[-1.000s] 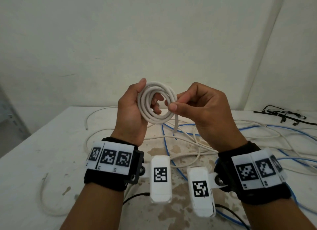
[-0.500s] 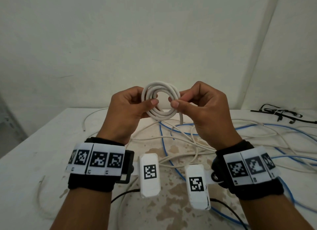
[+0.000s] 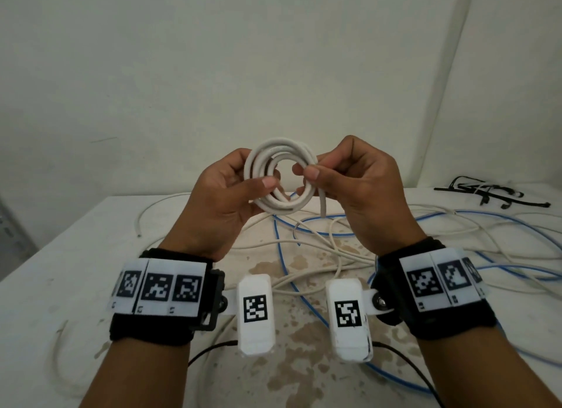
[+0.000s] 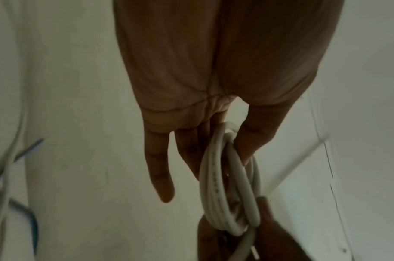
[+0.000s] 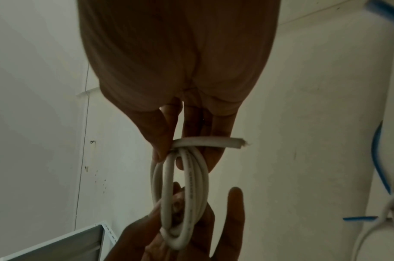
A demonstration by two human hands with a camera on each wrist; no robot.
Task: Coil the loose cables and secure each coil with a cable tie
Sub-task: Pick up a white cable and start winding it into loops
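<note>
A small coil of thick white cable (image 3: 281, 176) (image 4: 227, 190) (image 5: 182, 192) is held upright above the table between both hands. My left hand (image 3: 243, 182) pinches its left side, thumb in front and fingers behind. My right hand (image 3: 316, 173) pinches the right side, where the cut loose end (image 3: 323, 202) (image 5: 234, 142) hangs down below the thumb. In the right wrist view that end crosses over the coil's turns. Black cable ties (image 3: 486, 193) lie in a small heap at the back right of the table.
Loose white cables (image 3: 328, 249) and blue cables (image 3: 474, 222) sprawl over the stained white table (image 3: 76, 255), mostly centre and right. A single white cable (image 3: 60, 353) curves near the left front edge. A wall stands close behind. Grey metal shelving (image 5: 64, 245) is at the left.
My left hand has shifted from gripping the coil through its middle to pinching its left side with thumb in front. The coil and both hands have sunk slightly.
</note>
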